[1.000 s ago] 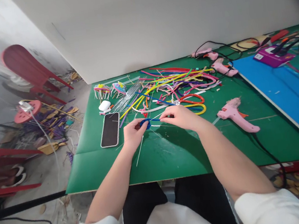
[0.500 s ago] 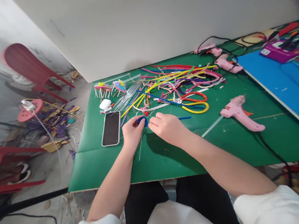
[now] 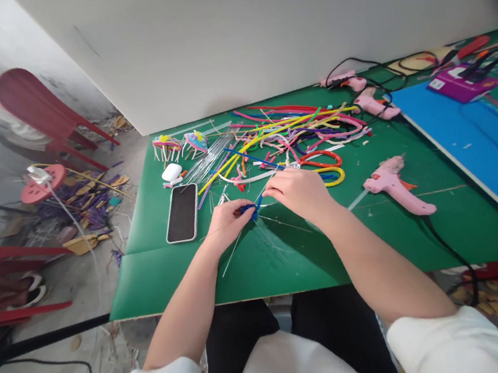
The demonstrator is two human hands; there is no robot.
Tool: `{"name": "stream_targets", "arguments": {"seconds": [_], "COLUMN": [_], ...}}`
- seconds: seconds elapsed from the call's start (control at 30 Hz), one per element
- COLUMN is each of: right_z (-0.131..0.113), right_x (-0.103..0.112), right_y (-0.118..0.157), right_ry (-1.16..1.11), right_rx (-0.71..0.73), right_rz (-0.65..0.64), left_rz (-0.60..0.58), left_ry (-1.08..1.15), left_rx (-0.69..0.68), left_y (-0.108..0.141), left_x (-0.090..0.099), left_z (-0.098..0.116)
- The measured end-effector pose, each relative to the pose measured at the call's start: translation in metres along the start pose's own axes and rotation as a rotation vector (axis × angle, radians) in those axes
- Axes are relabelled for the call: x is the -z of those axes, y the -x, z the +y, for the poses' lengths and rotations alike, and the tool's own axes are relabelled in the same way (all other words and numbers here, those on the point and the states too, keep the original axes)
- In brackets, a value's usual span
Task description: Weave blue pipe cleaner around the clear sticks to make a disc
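Observation:
My left hand pinches a small blue pipe-cleaner coil just above the table. Several thin, stiff strands stick out from it in different directions. A blue end rises from the coil to my right hand, whose thumb and fingertips are closed on it. My left fingers partly cover the coil. Behind my right hand lie scissors with red and yellow handles, their blades mostly hidden. A phone rests left of my left hand.
A heap of coloured pipe cleaners and a bundle of clear thin strands lie at the back. A pink glue gun sits at right, near a blue board. Two small colourful figures and a white case stand back left.
My right hand has moved up and right, drawing the blue end away from the coil. The coil has shifted slightly right and down, and its thin strands show more widely spread.

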State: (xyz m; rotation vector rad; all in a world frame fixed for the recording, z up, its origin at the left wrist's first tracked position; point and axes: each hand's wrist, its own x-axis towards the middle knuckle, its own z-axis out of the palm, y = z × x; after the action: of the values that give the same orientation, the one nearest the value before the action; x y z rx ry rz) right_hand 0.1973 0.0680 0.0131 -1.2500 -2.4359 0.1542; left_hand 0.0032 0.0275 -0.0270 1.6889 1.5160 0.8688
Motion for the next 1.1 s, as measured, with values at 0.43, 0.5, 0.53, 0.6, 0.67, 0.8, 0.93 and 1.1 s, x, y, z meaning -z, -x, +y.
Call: {"name": "stream_targets", "arguments": {"seconds": [0.43,0.5,0.53,0.6,0.67,0.8,0.93,1.1], "right_z": [0.025,0.025,0.025,0.025,0.022,0.009,0.003,-0.001], "right_x": [0.007,0.008,0.008,0.007,0.003,-0.011,-0.020,-0.025], "right_y": [-0.001,-0.002,-0.002,-0.003,-0.005,-0.007,-0.008,-0.008], "right_ry": [-0.549,-0.640,-0.693,-0.779,-0.823,-0.827,-0.811,-0.818], "right_rx": [-0.141,-0.155,-0.154,-0.151,-0.155,-0.126,-0.119,-0.124], "right_rz": [-0.291,-0.323,-0.351,-0.386,-0.372,-0.322,-0.271,-0.123], "left_rz": [-0.189,-0.183,-0.181,-0.173,-0.137,0.019,0.176,0.259], "left_ry": [0.244,0.313,0.353,0.445,0.550,0.744,0.816,0.812], "left_rx": [0.054,0.080,0.091,0.104,0.104,0.102,0.131,0.133], "left_y": [0.003,0.004,0.005,0.006,0.007,0.004,-0.001,-0.004], "left_x": [0.002,0.003,0.004,0.006,0.007,0.008,0.009,0.008], "left_z": [0.009,0.013,0.014,0.016,0.015,0.009,0.008,0.008]}}
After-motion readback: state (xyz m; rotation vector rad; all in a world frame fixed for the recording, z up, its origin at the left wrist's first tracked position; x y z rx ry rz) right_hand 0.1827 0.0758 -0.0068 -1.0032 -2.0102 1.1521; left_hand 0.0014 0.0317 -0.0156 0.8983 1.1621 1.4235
